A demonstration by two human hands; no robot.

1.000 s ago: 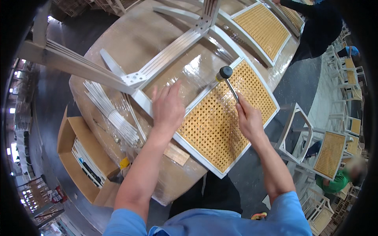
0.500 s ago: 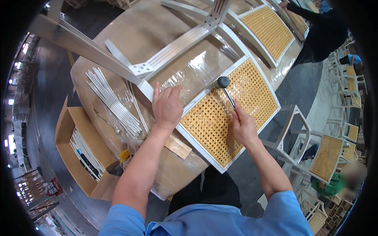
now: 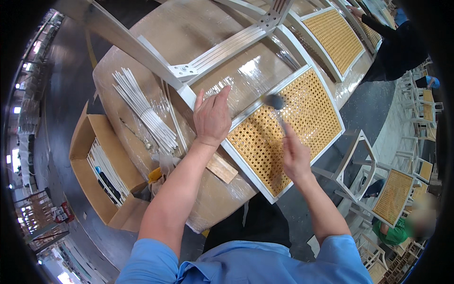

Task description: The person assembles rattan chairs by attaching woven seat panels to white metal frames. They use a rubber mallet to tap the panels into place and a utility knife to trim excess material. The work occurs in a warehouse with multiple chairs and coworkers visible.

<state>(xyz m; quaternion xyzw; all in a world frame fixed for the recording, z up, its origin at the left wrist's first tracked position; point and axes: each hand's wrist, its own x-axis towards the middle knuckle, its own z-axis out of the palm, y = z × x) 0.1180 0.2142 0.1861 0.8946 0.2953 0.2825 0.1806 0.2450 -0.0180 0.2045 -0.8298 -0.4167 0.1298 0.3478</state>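
Left hand point(image 3: 213, 116) lies flat, palm down, fingers spread wide, on the white frame edge of the cane panel point(image 3: 288, 130), holding nothing. Right hand point(image 3: 294, 158) has its fingers closed round the handle of a mallet point(image 3: 274, 102); the dark head is blurred, so I cannot tell if it touches the panel, but it sits at the panel's upper left rail, just beside the left fingertips. The panel (woven honey-coloured cane in a white frame) lies flat on the tabletop point(image 3: 189, 33), which is wrapped in glossy clear film, its near corner overhanging the tabletop edge toward the person. Under the left forearm, a small wood block point(image 3: 221, 168) rests near the tabletop edge. Left of the left hand, a tied bundle of white strips point(image 3: 144, 111) lies on the film. A white chair frame point(image 3: 227, 45) lies across the far part of the tabletop. A second cane panel point(image 3: 338, 38) lies beyond, near another person's dark sleeve point(image 3: 397, 40). An open cardboard box point(image 3: 101, 165) with white strips stands on the floor to the left of the tabletop.
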